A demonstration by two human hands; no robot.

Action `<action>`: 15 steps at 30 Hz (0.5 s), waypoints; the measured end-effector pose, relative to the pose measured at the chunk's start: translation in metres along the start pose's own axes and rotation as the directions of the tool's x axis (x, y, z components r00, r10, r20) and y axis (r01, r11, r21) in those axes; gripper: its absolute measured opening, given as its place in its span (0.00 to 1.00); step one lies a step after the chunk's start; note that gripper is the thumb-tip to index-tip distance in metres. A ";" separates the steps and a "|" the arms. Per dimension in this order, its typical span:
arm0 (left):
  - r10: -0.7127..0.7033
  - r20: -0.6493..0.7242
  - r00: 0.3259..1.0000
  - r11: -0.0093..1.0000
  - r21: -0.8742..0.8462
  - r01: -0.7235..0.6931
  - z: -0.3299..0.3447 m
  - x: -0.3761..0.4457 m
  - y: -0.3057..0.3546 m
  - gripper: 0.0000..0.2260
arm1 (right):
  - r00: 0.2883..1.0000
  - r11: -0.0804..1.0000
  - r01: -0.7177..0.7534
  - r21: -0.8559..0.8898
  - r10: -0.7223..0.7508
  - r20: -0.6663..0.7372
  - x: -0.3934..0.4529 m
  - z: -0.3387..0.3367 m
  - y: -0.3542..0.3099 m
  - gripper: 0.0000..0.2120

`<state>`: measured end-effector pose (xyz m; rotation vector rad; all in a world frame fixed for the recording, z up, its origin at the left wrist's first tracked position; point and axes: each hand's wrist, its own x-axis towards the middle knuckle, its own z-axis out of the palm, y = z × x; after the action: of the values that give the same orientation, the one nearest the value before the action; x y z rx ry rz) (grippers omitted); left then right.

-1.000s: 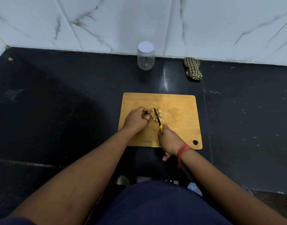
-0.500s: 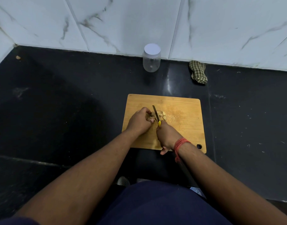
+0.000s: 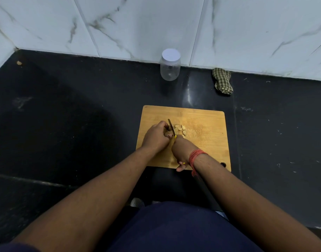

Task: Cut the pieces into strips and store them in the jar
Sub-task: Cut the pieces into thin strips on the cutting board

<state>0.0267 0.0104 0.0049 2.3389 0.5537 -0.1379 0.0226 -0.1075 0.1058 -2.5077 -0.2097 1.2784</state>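
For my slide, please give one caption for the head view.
Left hand steadies a piece, right hand slices with knife on cutting board.
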 end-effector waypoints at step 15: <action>-0.006 0.016 1.000 1.000 0.029 0.006 -0.003 -0.002 0.008 0.14 | 0.998 0.986 -0.050 0.161 0.044 0.039 0.025 -0.010 0.000 0.08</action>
<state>0.0285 0.0067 0.0120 2.3618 0.5544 -0.1688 0.0452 -0.1030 0.0927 -2.3669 -0.0528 1.3037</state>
